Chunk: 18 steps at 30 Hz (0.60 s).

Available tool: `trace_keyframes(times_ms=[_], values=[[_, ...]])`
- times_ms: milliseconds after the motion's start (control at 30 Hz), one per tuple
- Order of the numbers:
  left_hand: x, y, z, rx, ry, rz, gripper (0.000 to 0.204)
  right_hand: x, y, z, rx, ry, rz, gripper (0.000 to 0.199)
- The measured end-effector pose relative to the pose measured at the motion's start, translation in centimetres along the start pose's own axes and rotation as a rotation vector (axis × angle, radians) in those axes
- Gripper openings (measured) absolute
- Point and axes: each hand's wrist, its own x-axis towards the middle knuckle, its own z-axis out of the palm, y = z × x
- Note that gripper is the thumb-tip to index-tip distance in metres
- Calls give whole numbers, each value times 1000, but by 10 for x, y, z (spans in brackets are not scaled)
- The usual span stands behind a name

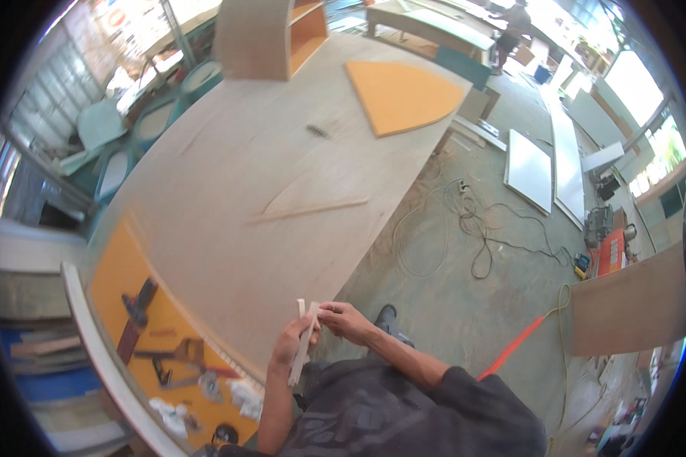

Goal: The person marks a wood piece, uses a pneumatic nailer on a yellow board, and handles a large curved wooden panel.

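My left hand (288,344) is closed around thin pale wooden strips (302,356), held tilted just off the near edge of the large wooden table (206,175). A short end of one strip stands up beside the longer one. My right hand (346,322) meets the upper part of the strips, its thumb and fingers pinched together there. Further up the table lies another thin wooden strip (312,209), with a curved sliver beside it. How many strips I hold is hard to tell.
An orange panel (404,95) and a wooden cabinet (255,46) occupy the table's far end. Tools, including a hand saw (187,352), lie on an orange board (114,286) at left. Cables (476,228) and a red coiled hose (511,346) trail at right. A person (511,34) stands far off.
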Motion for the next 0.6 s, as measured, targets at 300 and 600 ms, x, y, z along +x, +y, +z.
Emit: trace_keyframes(times_ms=[300, 600], values=[[211, 10, 233, 447, -216, 25, 47, -57, -149, -239, 199, 197, -179, 26], [410, 71, 345, 762, 187, 384, 40, -61, -287, -437, 512, 657, -389, 38]])
